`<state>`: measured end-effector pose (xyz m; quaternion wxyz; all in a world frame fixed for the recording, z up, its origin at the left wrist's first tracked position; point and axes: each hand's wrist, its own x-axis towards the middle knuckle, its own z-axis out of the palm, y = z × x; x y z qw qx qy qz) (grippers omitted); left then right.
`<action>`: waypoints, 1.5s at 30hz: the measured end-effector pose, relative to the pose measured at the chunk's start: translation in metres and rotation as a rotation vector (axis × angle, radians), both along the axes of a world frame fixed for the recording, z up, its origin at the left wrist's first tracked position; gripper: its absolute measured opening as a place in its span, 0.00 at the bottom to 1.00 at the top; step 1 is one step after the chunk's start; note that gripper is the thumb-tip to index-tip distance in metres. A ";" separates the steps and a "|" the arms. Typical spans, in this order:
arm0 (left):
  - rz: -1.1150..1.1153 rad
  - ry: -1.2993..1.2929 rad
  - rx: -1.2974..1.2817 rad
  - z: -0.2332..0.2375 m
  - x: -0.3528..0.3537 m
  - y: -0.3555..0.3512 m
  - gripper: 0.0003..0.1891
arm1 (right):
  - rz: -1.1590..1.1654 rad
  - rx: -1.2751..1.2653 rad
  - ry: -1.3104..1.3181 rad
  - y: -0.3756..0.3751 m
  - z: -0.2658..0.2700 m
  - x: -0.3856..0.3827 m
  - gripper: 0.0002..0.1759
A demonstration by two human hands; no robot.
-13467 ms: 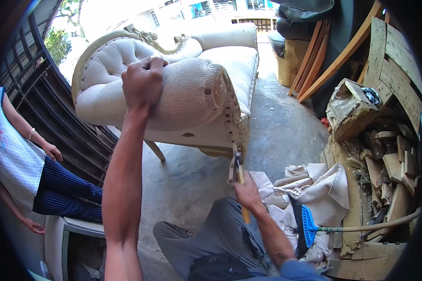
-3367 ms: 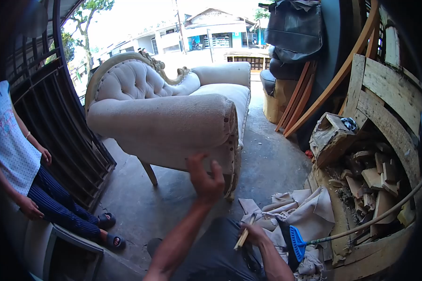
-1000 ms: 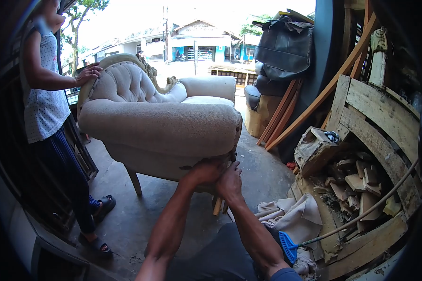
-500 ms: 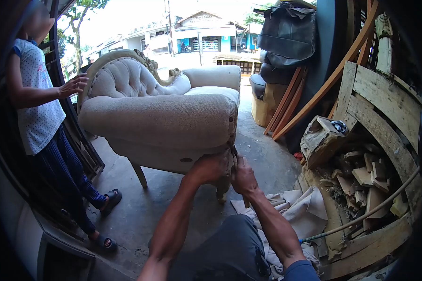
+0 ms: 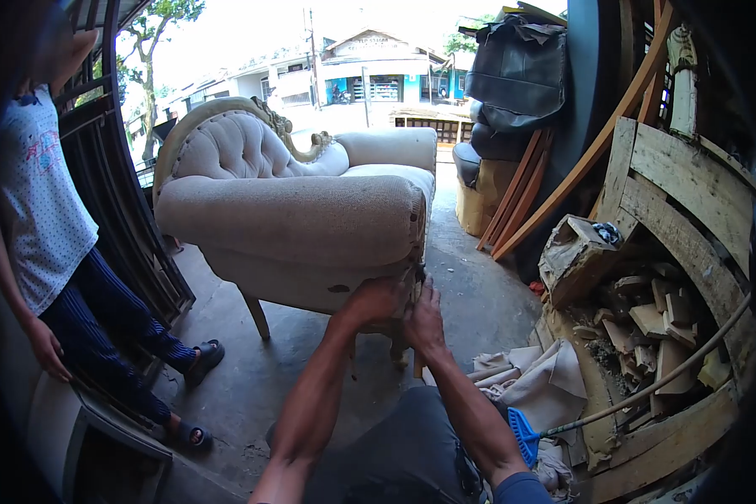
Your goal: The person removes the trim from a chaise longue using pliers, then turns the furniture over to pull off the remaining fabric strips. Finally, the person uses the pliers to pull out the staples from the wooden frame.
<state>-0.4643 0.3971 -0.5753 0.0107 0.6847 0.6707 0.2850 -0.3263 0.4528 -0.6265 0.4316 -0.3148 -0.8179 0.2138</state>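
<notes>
A cream upholstered sofa [image 5: 286, 214] with a tufted back and carved frame stands before me, its rolled arm towards me. My left hand [image 5: 373, 304] is closed against the lower corner below that arm; its fingertips are hidden. Beside it, my right hand [image 5: 424, 321] is closed around a slim tool, with a dark tip above the fingers and a pale handle end [image 5: 418, 364] below. Its exact kind does not show. A small dark hole [image 5: 338, 289] marks the sofa's side fabric left of my hands.
Another person [image 5: 46, 202] stands at the left near dark metal railings. Pale cloth [image 5: 546, 382] and a blue rake head [image 5: 524, 437] lie by my right arm. Wood scraps [image 5: 655, 319] fill the right side. Planks [image 5: 521, 193] lean beside a black seat cover [image 5: 517, 76].
The other person has taken a hand off the sofa back and lowered the arm. My right hand has shifted slightly left and down. The blue rake head has come into view.
</notes>
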 end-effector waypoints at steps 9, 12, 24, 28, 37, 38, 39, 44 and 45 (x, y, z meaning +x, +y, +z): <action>-0.120 0.156 -0.072 -0.012 -0.031 0.005 0.25 | -0.187 -0.330 -0.178 -0.027 0.062 -0.024 0.50; -0.162 -0.071 -0.097 -0.015 -0.029 0.001 0.22 | -0.308 -0.193 -0.264 -0.031 0.050 -0.027 0.49; -0.017 -0.192 -0.125 0.024 0.013 -0.023 0.23 | 0.003 0.059 -0.185 0.034 0.016 0.022 0.32; 0.037 -0.192 -0.079 0.020 0.026 -0.037 0.22 | 0.352 0.250 -0.094 0.061 0.030 0.038 0.29; 0.243 -0.141 -0.117 0.029 0.055 -0.044 0.18 | 0.176 -0.145 0.106 -0.008 0.017 0.011 0.37; 0.258 -0.159 -0.114 0.030 0.059 -0.046 0.18 | 0.189 -0.204 0.143 -0.009 0.016 0.009 0.40; 0.255 -0.154 -0.112 0.025 0.057 -0.044 0.18 | 0.186 -0.202 0.148 -0.008 0.020 0.008 0.40; 0.222 -0.198 -0.011 0.019 0.052 -0.039 0.16 | 0.025 -0.191 -0.060 0.002 0.051 0.012 0.38; 0.213 -0.199 -0.007 0.019 0.049 -0.040 0.16 | 0.017 -0.187 -0.059 0.002 0.057 0.011 0.38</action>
